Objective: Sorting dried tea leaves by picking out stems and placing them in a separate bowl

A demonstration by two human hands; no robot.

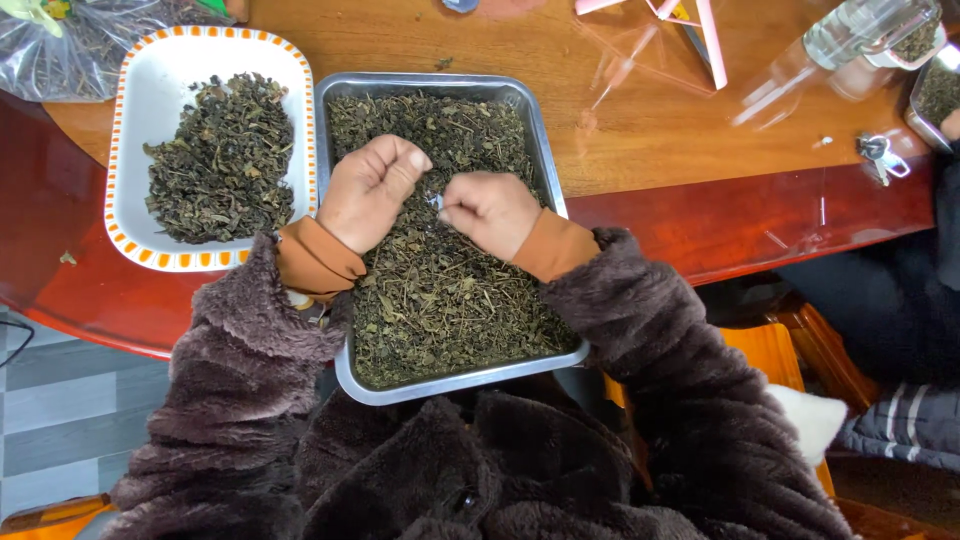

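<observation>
- fuzzy dark brown coat sleeves (250, 370) fill the near edge of the view; orange cuffs (318, 258) show at both wrists, so the hands work bare above the leaves.
- metal tray (560, 362) sits on the bench (650, 130) with its near rim overhanging toward the person's lap, which puts its contents within close reach of both hands.
- dried dark green leaves (440, 300) cover the tray floor in a loose layer; this is the material under both hands.
- left hand (368, 192): fingers curled into a loose fist, knuckles up, resting on the leaf layer; whether leaves are enclosed cannot be told.
- right hand (492, 212): fingertips pressed together in a pinching grip over the leaves, pointing toward the left hand; the pinched item is too small to identify.
- white dish with orange-dashed rim (140, 250) stands just beside the tray's left wall and holds a separate heap of similar leaves, kept apart from the tray's contents.
- clear plastic bag (60, 50) lies at the far left corner.
- keys (882, 155) lie at the far right, well apart.
</observation>
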